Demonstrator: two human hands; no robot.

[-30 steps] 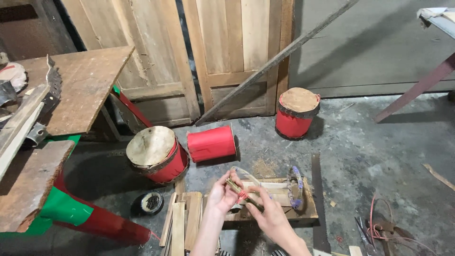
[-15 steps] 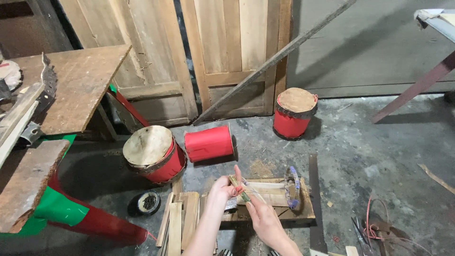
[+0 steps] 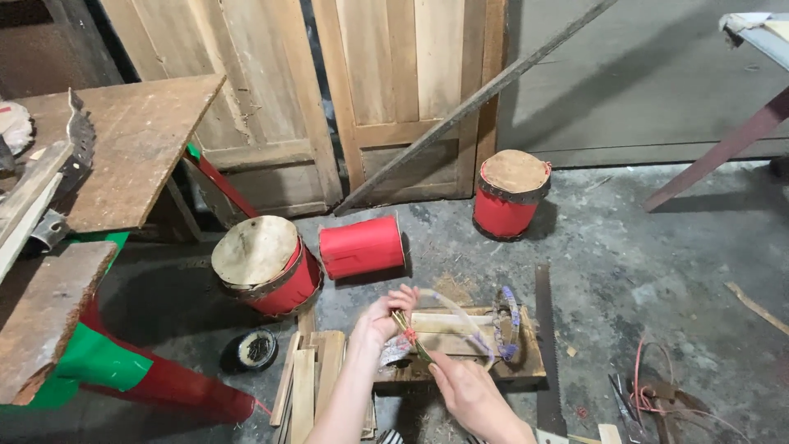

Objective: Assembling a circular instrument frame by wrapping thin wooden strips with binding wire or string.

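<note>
Both hands meet low in the centre of the frame over a small rough wooden block (image 3: 460, 362). Left hand (image 3: 380, 316) has its fingers closed around a thin bundle of pale cane strips (image 3: 408, 331), and right hand (image 3: 464, 393) pinches the same bundle lower down. A hoop wrapped in purple cord (image 3: 509, 322) leans on the block's right side. Just above left lie a red drum with a hide head (image 3: 265, 265) and a red cylinder on its side (image 3: 362, 246); another red drum (image 3: 511, 194) stands upright at upper centre-right.
</note>
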